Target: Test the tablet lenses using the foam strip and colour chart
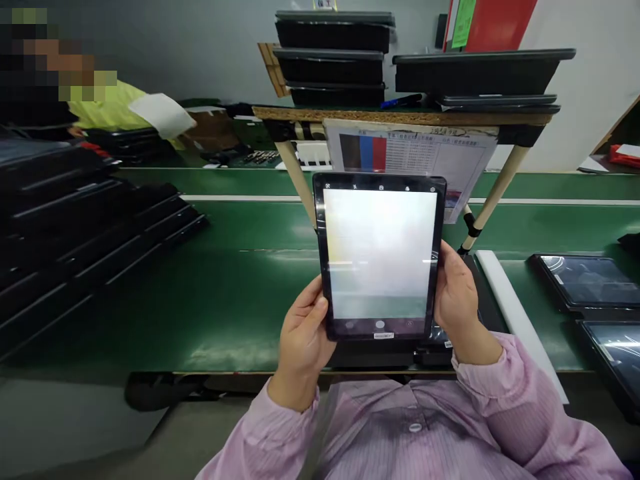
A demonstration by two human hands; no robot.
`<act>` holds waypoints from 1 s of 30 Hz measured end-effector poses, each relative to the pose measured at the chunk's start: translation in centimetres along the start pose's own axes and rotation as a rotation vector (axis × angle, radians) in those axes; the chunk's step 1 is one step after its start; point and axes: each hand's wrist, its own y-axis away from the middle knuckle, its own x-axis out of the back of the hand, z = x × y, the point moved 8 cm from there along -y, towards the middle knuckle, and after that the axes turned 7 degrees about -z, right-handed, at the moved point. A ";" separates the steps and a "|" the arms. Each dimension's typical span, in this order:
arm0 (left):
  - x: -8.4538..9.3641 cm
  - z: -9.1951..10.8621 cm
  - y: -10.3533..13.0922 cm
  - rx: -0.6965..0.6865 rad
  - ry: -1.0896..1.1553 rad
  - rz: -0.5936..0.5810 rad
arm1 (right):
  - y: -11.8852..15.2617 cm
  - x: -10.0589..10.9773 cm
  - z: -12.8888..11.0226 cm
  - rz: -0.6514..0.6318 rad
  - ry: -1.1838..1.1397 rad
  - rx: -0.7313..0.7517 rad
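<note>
Tablet: you hold it (380,253) raised in front of you above the near edge of the green bench (240,320), upright in your view, its screen facing you.
Screen: lit and almost white, with small icons along the top and a round pale button in the dark band at the bottom; a small white label sits on the frame below.
Left hand: yours (305,327) grips the tablet's lower left edge, the thumb pressed against the front rim; the other fingers go partly behind it, so you cannot tell fully how they lie.
Right hand: yours (456,290) holds the right edge, somewhat higher than the left; most of its fingers are hidden behind the tablet, so their spread cannot be told.
Under the tablet: dark flat items (370,357) lie at the bench edge, partly covered from your view.
Right side: a long white strip (520,320) lies near your right forearm, and beyond it two dark-screened tablets (595,280) lie face up.
Left side: black trays (75,227) stand in sloping stacks.
Shelf ahead: the wooden shelf (410,120) bears more black trays and a blue pen (400,101); a printed sheet (425,150) hangs from its front, partly behind your tablet.
Far left: a co-worker in a yellow-green top (110,107) is beside a white sheet (163,117).
</note>
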 end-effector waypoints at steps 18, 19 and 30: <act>-3.6 0.1 2.6 -0.569 -1.179 -0.085 | -0.9 0.3 0.8 0.008 -0.004 -0.108; -3.6 0.0 2.7 -0.583 -1.179 -0.078 | -0.9 0.3 0.8 0.011 -0.005 -0.107; -3.1 0.6 2.8 -0.655 -1.078 -0.103 | -0.9 -0.2 0.9 -0.044 -0.031 -0.142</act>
